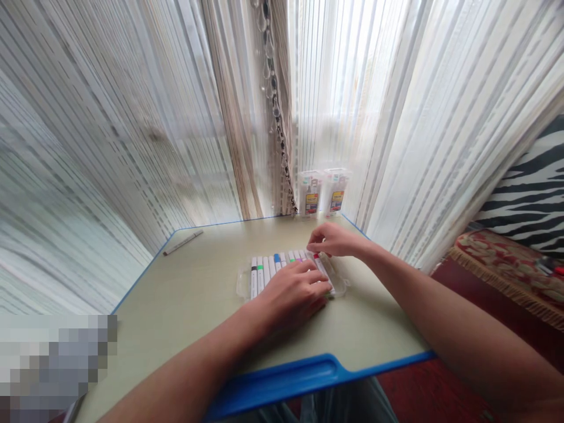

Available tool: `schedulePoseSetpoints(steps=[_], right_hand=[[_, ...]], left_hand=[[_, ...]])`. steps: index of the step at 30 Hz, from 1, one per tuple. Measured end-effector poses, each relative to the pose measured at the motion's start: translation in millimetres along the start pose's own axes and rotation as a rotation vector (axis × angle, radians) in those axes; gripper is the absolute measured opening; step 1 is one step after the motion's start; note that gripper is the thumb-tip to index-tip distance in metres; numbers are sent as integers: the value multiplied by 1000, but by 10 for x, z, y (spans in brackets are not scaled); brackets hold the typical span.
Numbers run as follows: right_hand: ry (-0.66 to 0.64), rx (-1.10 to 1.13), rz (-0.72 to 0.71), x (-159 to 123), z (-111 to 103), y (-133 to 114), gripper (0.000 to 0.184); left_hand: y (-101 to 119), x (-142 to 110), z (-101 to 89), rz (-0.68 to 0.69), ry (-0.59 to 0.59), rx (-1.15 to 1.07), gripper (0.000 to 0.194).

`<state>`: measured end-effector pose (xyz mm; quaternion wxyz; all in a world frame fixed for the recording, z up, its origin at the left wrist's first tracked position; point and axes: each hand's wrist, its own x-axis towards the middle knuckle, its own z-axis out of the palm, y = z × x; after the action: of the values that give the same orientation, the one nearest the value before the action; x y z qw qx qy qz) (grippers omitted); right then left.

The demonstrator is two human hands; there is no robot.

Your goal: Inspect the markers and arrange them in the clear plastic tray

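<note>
White markers (267, 273) with coloured bands, among them black, green, blue and purple, lie side by side in a clear plastic case (242, 283) on the table. My left hand (297, 288) rests over the row, its fingers stretched out to the right. Its fingertips reach the lower part of a red-banded marker (323, 271) at the row's right side, and the palm hides several markers. At the upper end of that same marker, my right hand (332, 239) is closed, with curled fingers pinching it. The exact contact of the right fingertips is partly hidden.
A loose grey marker (183, 242) lies at the table's far left. Two clear packages (311, 197) with yellow labels stand at the back edge before the curtains (176, 117). The light-green table (189, 299) has a blue rim with a recessed tray (282, 379) at the front.
</note>
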<state>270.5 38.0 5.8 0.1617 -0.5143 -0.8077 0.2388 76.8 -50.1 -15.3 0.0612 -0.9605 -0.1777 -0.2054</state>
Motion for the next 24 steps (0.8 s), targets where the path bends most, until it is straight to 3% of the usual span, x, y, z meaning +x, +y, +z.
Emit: schedulePoseSetpoints(steps=[24], right_hand=[[23, -74, -6, -16, -10, -33, 20]], left_hand=[[29, 37, 12, 47, -48, 58, 25]])
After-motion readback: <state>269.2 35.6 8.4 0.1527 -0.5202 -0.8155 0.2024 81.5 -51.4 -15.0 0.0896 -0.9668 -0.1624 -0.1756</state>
